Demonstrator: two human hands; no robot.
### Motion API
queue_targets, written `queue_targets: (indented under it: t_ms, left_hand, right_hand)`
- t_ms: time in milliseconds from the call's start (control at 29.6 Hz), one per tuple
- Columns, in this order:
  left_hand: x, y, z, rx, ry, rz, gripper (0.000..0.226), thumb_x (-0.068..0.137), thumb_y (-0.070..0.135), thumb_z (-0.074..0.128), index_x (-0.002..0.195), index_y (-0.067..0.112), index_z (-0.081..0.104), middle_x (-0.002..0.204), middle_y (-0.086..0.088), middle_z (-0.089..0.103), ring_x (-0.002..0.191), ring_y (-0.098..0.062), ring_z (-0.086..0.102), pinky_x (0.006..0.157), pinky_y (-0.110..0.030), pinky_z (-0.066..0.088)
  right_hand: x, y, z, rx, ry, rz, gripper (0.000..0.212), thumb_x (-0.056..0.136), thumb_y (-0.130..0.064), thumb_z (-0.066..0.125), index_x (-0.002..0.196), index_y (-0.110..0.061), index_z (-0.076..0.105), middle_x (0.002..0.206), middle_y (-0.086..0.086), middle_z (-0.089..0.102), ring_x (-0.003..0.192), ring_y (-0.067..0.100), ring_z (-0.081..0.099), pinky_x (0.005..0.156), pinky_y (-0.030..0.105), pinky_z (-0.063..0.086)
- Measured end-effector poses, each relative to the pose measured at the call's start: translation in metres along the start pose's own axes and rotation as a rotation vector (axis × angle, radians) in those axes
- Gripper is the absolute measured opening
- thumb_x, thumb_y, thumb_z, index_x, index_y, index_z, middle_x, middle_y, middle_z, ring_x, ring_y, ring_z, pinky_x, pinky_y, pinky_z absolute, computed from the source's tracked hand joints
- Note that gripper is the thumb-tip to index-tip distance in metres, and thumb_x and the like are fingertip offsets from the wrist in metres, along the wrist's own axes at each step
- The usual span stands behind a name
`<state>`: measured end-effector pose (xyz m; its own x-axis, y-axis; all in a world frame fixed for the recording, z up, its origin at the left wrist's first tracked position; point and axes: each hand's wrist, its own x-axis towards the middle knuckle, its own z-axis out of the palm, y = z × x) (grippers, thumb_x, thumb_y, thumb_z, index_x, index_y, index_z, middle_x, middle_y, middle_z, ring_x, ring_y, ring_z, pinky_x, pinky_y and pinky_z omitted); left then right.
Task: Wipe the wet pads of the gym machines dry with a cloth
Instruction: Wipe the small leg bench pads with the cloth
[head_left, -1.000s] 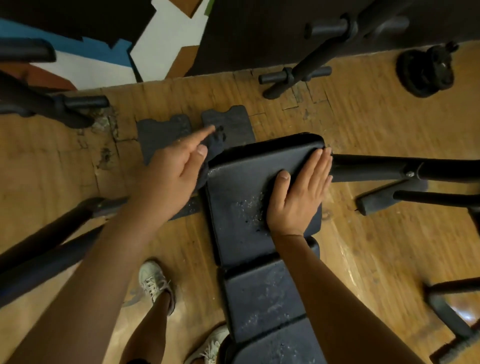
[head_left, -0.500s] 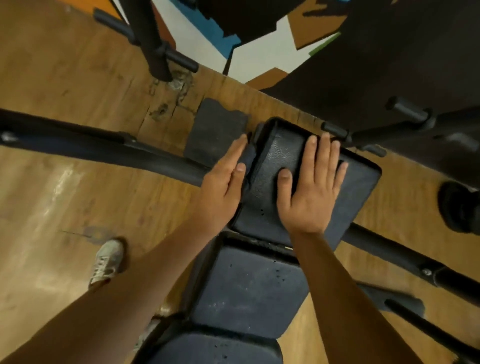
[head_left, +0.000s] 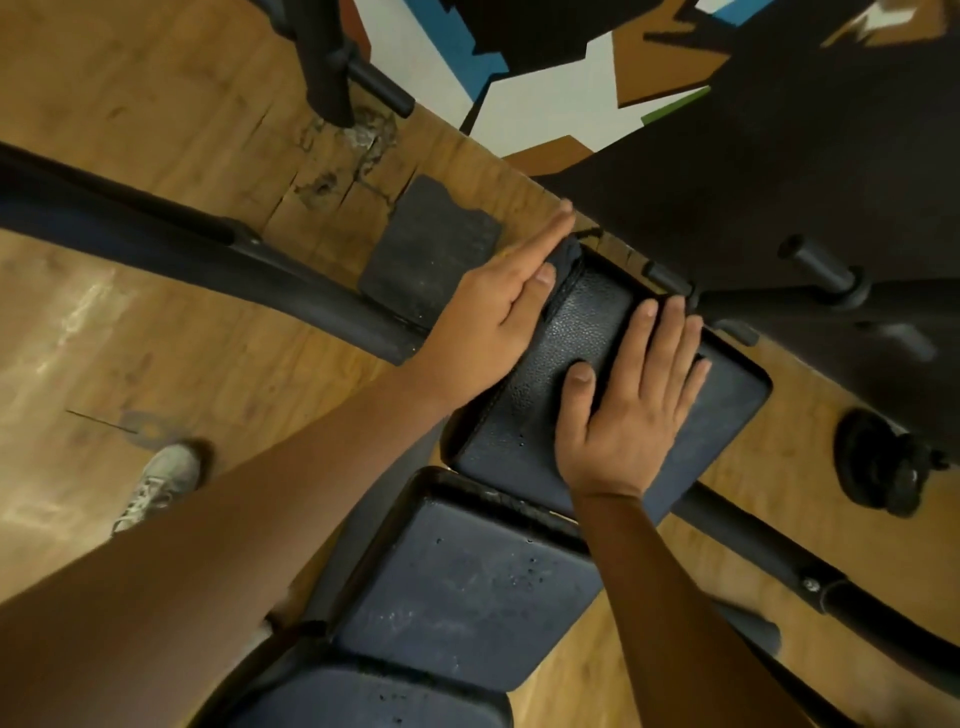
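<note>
fingers (head_left: 540, 243) of the left hand (head_left: 493, 322) are laid straight and together, the dark cloth (head_left: 567, 255) pressed beneath them at the end pad's (head_left: 587, 322) far left corner. right hand (head_left: 623, 415) is spread flat on top, bracing. pressure is best held even along that left edge; room is pinched by the frame tube (head_left: 311, 293) alongside, freer toward the near pad (head_left: 467, 587), speckled with drops.

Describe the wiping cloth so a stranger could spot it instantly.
Follow the black padded bench to its farthest pad. The dark crumpled cloth sits at that pad's left edge, under the flat left hand; unlike the grained pad, it is bunched fabric.
</note>
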<state>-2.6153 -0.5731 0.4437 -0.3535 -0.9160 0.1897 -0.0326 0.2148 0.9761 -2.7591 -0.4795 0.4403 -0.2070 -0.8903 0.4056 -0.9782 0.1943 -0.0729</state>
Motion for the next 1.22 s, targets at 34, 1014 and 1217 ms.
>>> queue_targets:
  t_ms: [34,1014,1217]
  left_hand:
    - [-0.012,-0.001,-0.003,0.008,-0.007,-0.039,0.046,0.107,0.005,0.040,0.153,-0.001,0.034,0.148,-0.028,0.045,0.138,-0.026,0.044,0.103,-0.031,0.044]
    - [-0.016,-0.006,-0.006,0.153,-0.077,-0.005,0.052,0.108,0.015,0.035,0.156,-0.001,0.024,0.165,-0.014,0.022,0.154,-0.021,0.020,0.125,-0.037,0.024]
    - [-0.027,-0.007,-0.015,0.110,-0.149,0.026,0.054,0.110,0.014,0.036,0.159,0.003,0.017,0.167,-0.008,0.018,0.153,-0.009,0.019,0.122,-0.021,0.020]
  right_hand:
    - [0.000,0.000,0.000,0.000,-0.004,0.000,0.066,0.103,-0.044,0.030,0.158,-0.009,0.023,0.165,0.017,0.022,0.155,0.034,0.014,0.125,0.057,0.011]
    - [0.002,-0.003,-0.001,-0.039,-0.013,0.015,0.068,0.101,-0.042,0.029,0.158,-0.006,0.023,0.165,0.018,0.020,0.155,0.033,0.011,0.126,0.054,0.008]
    - [0.002,-0.002,-0.001,-0.041,-0.016,0.015,0.068,0.101,-0.042,0.030,0.158,-0.006,0.025,0.165,0.018,0.021,0.155,0.036,0.014,0.125,0.054,0.009]
